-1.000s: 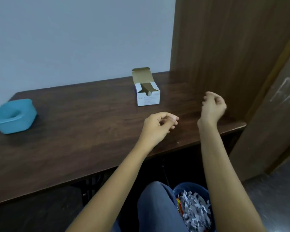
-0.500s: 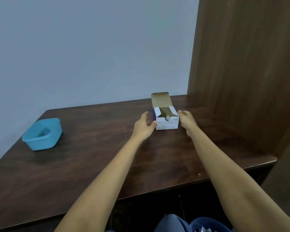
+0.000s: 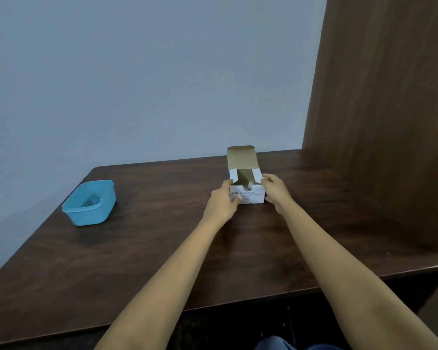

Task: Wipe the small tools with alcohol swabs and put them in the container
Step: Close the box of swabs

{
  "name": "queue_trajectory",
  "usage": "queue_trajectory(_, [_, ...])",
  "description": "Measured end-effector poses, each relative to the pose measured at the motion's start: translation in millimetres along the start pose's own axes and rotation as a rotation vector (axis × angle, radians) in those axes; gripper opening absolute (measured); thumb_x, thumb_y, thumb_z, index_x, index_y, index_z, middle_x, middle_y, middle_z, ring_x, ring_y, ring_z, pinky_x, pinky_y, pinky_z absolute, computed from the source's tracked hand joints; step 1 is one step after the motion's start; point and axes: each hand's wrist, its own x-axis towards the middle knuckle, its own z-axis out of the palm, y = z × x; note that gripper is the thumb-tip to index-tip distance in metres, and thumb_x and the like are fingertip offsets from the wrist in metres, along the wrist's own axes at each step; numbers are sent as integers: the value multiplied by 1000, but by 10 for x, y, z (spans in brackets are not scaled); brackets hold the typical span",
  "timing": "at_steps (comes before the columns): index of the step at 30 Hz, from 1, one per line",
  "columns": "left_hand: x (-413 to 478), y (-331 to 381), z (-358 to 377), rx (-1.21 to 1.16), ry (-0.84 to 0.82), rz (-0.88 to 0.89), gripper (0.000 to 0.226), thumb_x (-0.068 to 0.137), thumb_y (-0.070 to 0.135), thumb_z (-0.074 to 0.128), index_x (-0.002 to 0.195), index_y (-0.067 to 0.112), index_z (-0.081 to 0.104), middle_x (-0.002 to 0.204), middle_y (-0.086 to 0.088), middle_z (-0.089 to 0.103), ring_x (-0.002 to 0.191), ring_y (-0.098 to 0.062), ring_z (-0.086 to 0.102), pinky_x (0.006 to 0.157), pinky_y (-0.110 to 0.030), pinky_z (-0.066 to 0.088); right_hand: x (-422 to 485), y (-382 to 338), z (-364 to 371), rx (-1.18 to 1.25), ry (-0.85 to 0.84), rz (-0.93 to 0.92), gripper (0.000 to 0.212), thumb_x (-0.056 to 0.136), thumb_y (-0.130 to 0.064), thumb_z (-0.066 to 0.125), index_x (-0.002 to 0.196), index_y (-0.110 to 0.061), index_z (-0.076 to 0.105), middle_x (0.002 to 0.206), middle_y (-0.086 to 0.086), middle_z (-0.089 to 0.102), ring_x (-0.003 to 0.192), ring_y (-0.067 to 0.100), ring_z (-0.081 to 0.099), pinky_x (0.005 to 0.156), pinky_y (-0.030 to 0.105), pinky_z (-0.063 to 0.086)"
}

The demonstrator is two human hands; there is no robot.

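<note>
A white alcohol swab box point(image 3: 248, 197) stands on the dark wooden table point(image 3: 149, 248) with its lid flap raised and its top open. My left hand point(image 3: 223, 203) grips the box's left side, thumb on the front face. My right hand point(image 3: 276, 192) holds the right side, fingers curled over the top edge. A blue plastic container point(image 3: 90, 203) sits at the table's left, with a small blue item inside it. No loose small tools show on the table.
A tall wooden panel point(image 3: 379, 109) rises along the table's right side. A pale wall stands behind. The table's front edge runs across the lower frame, with a knee in blue trousers point(image 3: 276, 343) below it.
Both hands rose from near the table's front edge, reached forward to the swab box, and now grip it on either side. The camera view has tilted upward.
</note>
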Motion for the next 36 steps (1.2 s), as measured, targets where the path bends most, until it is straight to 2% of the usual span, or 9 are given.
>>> queue_trajectory(10, [-141, -295, -229, 75, 207, 20, 41, 91, 21, 63, 128, 14, 47, 118, -8, 57, 108, -25, 57, 86, -34, 46, -87, -109, 345, 70, -142, 108, 21, 96, -13, 47, 114, -18, 55, 98, 1, 64, 90, 14, 59, 87, 34, 49])
queue_trajectory(13, [-111, -339, -244, -17, 214, 46, 52, 86, 16, 67, 132, 17, 42, 124, -7, 52, 109, -24, 57, 90, -36, 49, -6, -137, 357, 94, -96, 111, 29, 87, -2, 52, 115, 2, 59, 92, 12, 62, 77, 14, 53, 74, 30, 49])
queue_trajectory(15, [-90, -352, -242, -120, 204, 58, 66, 82, 12, 72, 137, 20, 36, 131, -4, 49, 114, -20, 55, 94, -35, 50, 59, -195, 353, 92, -14, 60, 41, 83, 1, 54, 124, 10, 54, 107, 24, 61, 87, 20, 52, 88, 36, 49])
queue_trajectory(17, [-61, -367, -234, -155, 179, 47, 73, 80, 11, 74, 140, 20, 34, 136, -2, 49, 120, -17, 52, 98, -36, 48, 93, -299, 351, 105, 12, 38, 46, 87, 0, 55, 133, 2, 50, 131, 14, 55, 116, 21, 51, 105, 35, 41])
queue_trajectory(19, [-26, -404, -204, -137, 150, 34, 70, 82, 13, 72, 141, 18, 36, 137, -3, 51, 122, -19, 52, 100, -39, 47, 181, -367, 368, 102, -26, 44, 52, 88, -1, 54, 139, -2, 42, 141, 10, 46, 128, 23, 45, 110, 37, 37])
queue_trajectory(23, [13, -455, -136, -98, 146, 31, 57, 86, 14, 69, 136, 17, 42, 128, -7, 59, 115, -24, 57, 98, -41, 48, 355, -380, 437, 1, -105, 64, 66, 84, 8, 45, 147, -3, 28, 144, 16, 42, 130, 29, 45, 108, 40, 39])
queue_trajectory(27, [39, -480, -92, -121, 182, 27, 50, 88, 14, 66, 134, 16, 45, 124, -8, 61, 114, -23, 58, 98, -40, 49, 430, -396, 481, 91, -169, 73, 70, 82, 21, 34, 147, 0, 24, 142, 20, 47, 129, 31, 47, 91, 34, 45])
queue_trajectory(31, [41, -472, -64, -130, 219, 35, 47, 88, 14, 66, 131, 14, 48, 119, -8, 64, 113, -22, 59, 97, -40, 49, 461, -361, 460, 123, -202, -44, 78, 75, 28, 30, 143, -8, 40, 130, 10, 58, 119, 23, 54, 84, 32, 48])
queue_trajectory(36, [30, -493, -17, -134, 255, 57, 43, 87, 12, 66, 126, 16, 50, 115, -3, 66, 109, -21, 61, 92, -41, 51, 292, -251, 359, 83, -281, -251, 55, 79, 26, 38, 108, -9, 68, 120, 10, 64, 110, 22, 58, 89, 31, 53])
